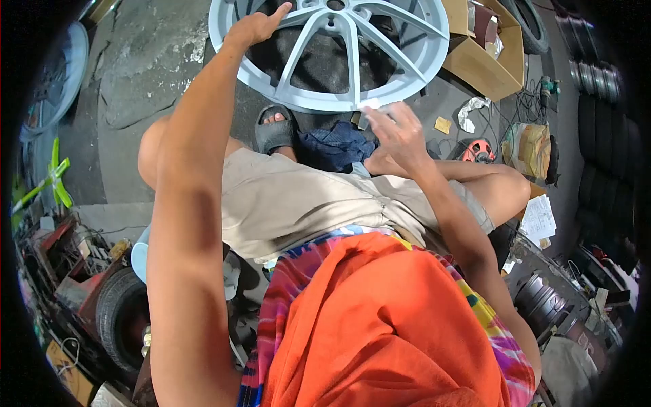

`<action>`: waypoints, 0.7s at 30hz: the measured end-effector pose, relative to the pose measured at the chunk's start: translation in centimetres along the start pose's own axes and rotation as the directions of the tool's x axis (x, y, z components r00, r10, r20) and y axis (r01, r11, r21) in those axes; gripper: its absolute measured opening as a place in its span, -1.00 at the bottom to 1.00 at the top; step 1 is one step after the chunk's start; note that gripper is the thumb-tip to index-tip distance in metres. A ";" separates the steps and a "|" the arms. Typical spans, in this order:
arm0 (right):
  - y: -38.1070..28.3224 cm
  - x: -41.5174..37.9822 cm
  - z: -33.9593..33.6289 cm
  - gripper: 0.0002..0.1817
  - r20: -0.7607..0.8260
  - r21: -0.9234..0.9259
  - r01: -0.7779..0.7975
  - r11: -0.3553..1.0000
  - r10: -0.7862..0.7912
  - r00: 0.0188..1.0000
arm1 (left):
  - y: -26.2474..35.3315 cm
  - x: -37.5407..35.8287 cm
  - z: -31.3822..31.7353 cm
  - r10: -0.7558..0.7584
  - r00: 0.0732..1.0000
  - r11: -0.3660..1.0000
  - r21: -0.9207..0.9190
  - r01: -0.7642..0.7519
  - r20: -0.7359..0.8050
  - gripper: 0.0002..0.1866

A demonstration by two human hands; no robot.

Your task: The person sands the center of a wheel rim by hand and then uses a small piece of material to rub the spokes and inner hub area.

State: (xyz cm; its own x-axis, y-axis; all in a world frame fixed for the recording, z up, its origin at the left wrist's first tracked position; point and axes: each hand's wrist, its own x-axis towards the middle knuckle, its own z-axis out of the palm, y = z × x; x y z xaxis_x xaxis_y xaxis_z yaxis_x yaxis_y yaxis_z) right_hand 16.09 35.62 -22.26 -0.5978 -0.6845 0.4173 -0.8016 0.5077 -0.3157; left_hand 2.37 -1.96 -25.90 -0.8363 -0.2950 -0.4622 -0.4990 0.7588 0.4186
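Note:
A pale grey-blue spoked wheel rim (pixel 354 61) lies tilted before me at the top of the view, partly cut off by the frame. My left hand (pixel 258 27) grips its left side, thumb stretched out toward a spoke; the other fingers are mostly hidden. My right hand (pixel 399 134) is at the rim's near edge, slightly blurred by motion. Its fingers pinch a small white piece (pixel 370 104), perhaps sandpaper or cloth, against or very close to that edge. Dark blue cloth (pixel 333 146) lies under the near edge, between my feet.
An open cardboard box (pixel 491 64) stands right of the rim. Crumpled white paper (pixel 472 112), a small yellowish piece (pixel 443 125) and an orange-red tool (pixel 478 150) lie on the floor. A green cross-shaped stand (pixel 57 173) and a tyre (pixel 122 319) are at left. Another rim (pixel 71 68) stands upper left.

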 end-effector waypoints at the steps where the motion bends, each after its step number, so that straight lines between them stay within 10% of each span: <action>1: 0.7 0.0 0.8 -0.61 0.045 0.033 0.094 0.995 -0.095 0.994 | 0.2 0.0 0.0 -0.004 1.000 1.000 0.002 0.004 -0.004 0.18; 21: 4.5 2.5 0.9 -0.77 0.213 0.079 0.489 0.869 -0.494 0.843 | -0.8 0.8 0.6 0.028 0.998 0.999 0.029 -0.026 -0.065 0.16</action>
State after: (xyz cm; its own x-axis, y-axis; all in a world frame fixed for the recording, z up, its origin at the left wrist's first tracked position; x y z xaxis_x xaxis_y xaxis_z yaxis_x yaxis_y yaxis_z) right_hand 10.99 35.69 -23.38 -0.1069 -0.9393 0.3261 -0.9885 0.0649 -0.1369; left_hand 2.25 -2.43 -27.10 -0.8627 -0.3107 -0.3990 -0.4703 0.7828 0.4075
